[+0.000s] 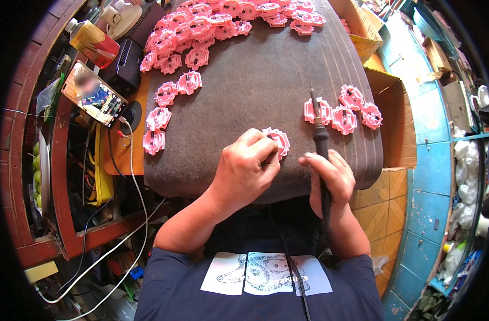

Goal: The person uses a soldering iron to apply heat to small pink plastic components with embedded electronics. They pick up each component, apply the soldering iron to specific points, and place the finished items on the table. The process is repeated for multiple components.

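Note:
My right hand [334, 176] grips a black soldering iron [321, 144], its thin tip pointing away from me over the brown mat [255, 75]. In front of me lies a pink plastic part [279, 143] with a dark centre. My left hand [247, 166] is closed in a pinch at that part's left edge and covers some of it; what sits between its fingertips is hidden. Beyond the iron, several similar pink parts [344, 119] are grouped on the right. A short row of pink parts [166, 93] runs along the left edge of the mat.
A big heap of pink parts [196, 27] covers the far left of the mat. Cardboard boxes [397, 117] stand against the right side. On the left are a phone [94, 93] on a stand, a bottle [94, 43] and white cables [140, 198].

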Tool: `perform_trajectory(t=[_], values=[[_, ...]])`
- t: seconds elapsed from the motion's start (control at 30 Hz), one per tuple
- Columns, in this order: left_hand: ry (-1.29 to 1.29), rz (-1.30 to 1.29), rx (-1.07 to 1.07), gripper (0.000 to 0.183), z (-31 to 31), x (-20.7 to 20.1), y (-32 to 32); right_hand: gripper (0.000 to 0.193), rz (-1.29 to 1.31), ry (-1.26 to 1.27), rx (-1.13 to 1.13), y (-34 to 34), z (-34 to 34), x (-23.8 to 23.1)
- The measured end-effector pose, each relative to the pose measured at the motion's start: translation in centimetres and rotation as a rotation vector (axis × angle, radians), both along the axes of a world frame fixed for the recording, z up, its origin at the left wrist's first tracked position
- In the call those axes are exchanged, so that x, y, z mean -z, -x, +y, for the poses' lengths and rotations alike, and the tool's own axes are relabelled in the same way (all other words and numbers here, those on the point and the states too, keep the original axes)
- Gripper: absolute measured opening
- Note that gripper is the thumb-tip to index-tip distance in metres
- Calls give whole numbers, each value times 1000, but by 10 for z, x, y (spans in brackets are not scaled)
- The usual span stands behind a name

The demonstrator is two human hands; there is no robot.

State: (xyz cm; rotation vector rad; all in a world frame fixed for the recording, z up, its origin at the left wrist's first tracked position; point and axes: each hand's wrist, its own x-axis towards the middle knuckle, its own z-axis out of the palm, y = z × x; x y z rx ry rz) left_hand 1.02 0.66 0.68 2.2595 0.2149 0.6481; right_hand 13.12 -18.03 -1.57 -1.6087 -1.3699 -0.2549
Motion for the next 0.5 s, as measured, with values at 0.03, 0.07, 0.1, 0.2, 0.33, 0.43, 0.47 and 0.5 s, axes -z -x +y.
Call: perform_trajectory(t=[0.03, 0.07, 0.1, 0.2, 0.33, 0.43, 0.47, 0.5], values=[[1, 3, 2, 12, 0, 0, 0, 44, 5, -19, 3, -2, 6, -2], [9, 9, 1, 12, 0, 0, 0, 46, 10, -41, 3, -2, 17, -4], [16, 15, -1, 12, -1, -1, 0, 48, 17, -62, 4, 0, 25, -7], [27, 13, -3, 12, -2, -3, 0, 55, 51, 13, 3, 4, 35, -13], [29, 13, 10, 14, -2, -4, -1, 64, 85, 93, -8, 4, 39, -16], [22, 15, 20, 17, -1, -5, 0, 70, 76, 131, -14, 2, 39, -14], [23, 5, 21, 17, 0, -4, 0, 72, 64, 142, -14, 2, 39, -13], [24, -5, 22, 17, 0, -4, 0, 71, 59, 144, -7, 2, 39, -11]])
